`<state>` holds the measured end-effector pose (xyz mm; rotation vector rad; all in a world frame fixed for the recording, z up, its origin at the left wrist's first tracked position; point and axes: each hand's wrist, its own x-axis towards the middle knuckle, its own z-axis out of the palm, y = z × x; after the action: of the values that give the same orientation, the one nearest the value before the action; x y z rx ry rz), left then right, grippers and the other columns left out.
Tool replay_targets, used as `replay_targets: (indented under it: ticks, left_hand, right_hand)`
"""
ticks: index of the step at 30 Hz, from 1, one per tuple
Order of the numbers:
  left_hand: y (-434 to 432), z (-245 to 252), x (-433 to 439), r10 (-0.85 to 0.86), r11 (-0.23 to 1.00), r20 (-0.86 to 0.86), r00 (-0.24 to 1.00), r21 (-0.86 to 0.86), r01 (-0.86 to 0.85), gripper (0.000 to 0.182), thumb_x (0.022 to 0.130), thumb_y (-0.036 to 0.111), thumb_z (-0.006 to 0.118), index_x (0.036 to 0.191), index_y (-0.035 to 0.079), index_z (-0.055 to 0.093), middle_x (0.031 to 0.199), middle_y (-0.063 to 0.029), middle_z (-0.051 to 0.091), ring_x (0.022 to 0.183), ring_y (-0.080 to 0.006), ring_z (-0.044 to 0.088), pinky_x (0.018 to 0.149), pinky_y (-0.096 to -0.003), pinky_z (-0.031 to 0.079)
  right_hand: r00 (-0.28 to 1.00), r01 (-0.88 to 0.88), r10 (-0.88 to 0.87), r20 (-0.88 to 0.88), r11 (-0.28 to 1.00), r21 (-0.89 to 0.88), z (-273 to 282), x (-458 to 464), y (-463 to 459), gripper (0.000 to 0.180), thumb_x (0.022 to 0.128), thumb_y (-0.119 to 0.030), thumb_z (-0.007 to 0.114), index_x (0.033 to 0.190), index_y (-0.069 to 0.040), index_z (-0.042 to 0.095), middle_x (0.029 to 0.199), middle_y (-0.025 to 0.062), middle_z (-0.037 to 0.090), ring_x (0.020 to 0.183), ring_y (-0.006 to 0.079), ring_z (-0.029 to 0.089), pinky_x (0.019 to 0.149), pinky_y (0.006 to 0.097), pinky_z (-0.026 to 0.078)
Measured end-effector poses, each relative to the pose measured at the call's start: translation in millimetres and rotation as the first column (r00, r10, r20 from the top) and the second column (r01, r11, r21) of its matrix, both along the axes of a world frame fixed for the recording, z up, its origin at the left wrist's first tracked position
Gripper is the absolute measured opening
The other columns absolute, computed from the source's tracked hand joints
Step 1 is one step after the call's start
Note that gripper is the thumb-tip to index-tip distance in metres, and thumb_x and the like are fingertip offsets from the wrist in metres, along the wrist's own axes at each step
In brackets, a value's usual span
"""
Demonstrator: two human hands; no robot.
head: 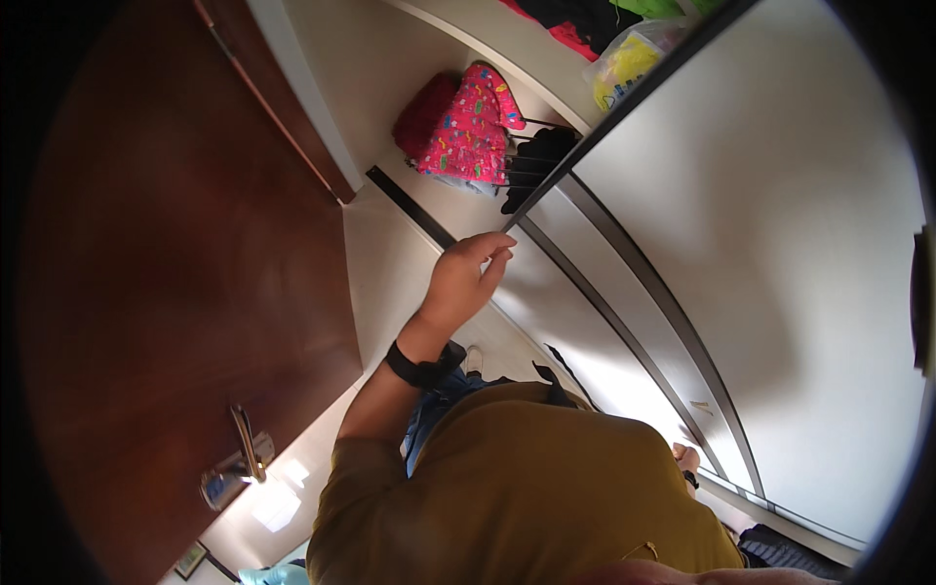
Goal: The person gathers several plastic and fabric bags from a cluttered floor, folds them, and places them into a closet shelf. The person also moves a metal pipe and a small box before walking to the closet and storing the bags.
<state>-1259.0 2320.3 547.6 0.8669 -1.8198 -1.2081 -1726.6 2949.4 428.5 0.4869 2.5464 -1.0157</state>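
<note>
My left hand (pixel 472 276), with a black band at the wrist, reaches forward to the dark-framed edge of a white wardrobe door panel (pixel 731 190). Its thumb and fingers are bent around that edge, close to the lower track. Beyond it the wardrobe is uncovered, and a pink patterned garment (pixel 474 135) hangs beside a dark red garment (pixel 426 113) and a black garment (pixel 537 164). Low on the right, my right hand (pixel 686 458) is partly hidden by my torso and lies near the panel's far end. Its fingers are too small to make out.
A brown wooden door (pixel 183 241) with a metal lever handle (pixel 245 446) stands to the left. The wardrobe shelf (pixel 504 44) bears folded clothes and a clear plastic bag (pixel 632 62) with yellow contents. A dark floor track (pixel 413 208) runs along the wardrobe opening.
</note>
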Motion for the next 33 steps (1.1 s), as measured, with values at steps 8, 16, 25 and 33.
replay_targets:
  ticks: [8,16,25,33]
  left_hand:
    - [-78.6,5.6,-19.5,-0.093,0.947,-0.232,0.968,-0.322,0.013,0.019,0.079,0.002,0.063,0.098,0.002,0.061,0.094,-0.0132,0.063,0.084,-0.0321,0.059,0.074,-0.0387,0.048]
    - [-165.6,27.1,-45.1,-0.045,0.936,-0.352,0.935,-0.342,-0.084,0.017,0.079,-0.002,0.061,0.096,0.002,0.062,0.091,-0.0118,0.065,0.084,-0.0299,0.061,0.075,-0.0357,0.048]
    - [-183.6,50.2,-81.5,-0.218,0.929,-0.344,0.913,-0.360,0.086,0.020,0.079,0.003,0.064,0.099,0.003,0.062,0.093,-0.0114,0.064,0.087,-0.0308,0.061,0.077,-0.0377,0.048]
    - [-162.6,60.6,-72.7,-0.237,0.885,-0.292,0.927,-0.457,0.082,0.023,0.081,0.002,0.063,0.104,0.001,0.061,0.097,-0.0128,0.064,0.092,-0.0281,0.061,0.081,-0.0336,0.048]
  right_hand:
    - [0.960,0.174,-0.218,-0.177,0.957,-0.234,93.2,44.8,-8.5,0.037,0.092,-0.015,0.045,0.129,-0.012,0.045,0.087,0.0101,0.061,0.056,0.0200,0.060,0.037,0.0291,0.043]
    - [0.900,0.251,-0.356,-0.251,0.895,-0.369,132.0,129.8,-93.2,0.042,0.087,-0.001,0.048,0.128,-0.003,0.047,0.108,0.0154,0.064,0.079,0.0198,0.065,0.059,0.0271,0.055]
    - [0.856,0.403,-0.489,-0.170,0.835,-0.374,130.6,223.0,-67.1,0.048,0.085,-0.003,0.049,0.132,-0.006,0.043,0.112,0.0151,0.063,0.077,0.0195,0.064,0.057,0.0268,0.054]
    - [0.846,0.458,-0.526,-0.084,0.799,-0.390,99.7,195.3,-62.9,0.053,0.087,-0.007,0.050,0.138,-0.013,0.037,0.104,0.0087,0.066,0.062,0.0151,0.061,0.043,0.0241,0.045]
